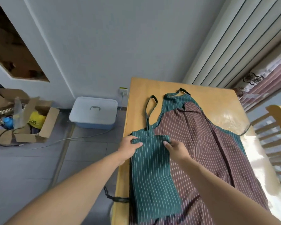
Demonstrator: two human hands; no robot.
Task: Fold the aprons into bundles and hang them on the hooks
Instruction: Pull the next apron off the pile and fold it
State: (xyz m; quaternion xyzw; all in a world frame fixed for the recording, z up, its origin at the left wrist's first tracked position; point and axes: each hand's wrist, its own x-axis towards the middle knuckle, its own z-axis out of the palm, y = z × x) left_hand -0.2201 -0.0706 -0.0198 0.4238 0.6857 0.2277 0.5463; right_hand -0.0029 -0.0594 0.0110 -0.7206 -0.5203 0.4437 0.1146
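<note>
- Left hand (129,146) and right hand (174,147) both pinch the far fold of the green striped apron (154,172).
- Roll evenly toward body; keep neck strap (148,111) free for hooking.

Grey wall (120,38) and tiled floor (31,168) — wooden table (152,85), slatted chair (276,135) beside.

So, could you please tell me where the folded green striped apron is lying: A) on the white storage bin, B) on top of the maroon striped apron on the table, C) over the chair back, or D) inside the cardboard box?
B: the folded green apron lies on the maroon apron spread over the table, with the left hand and right hand at its folded top edge.
</note>
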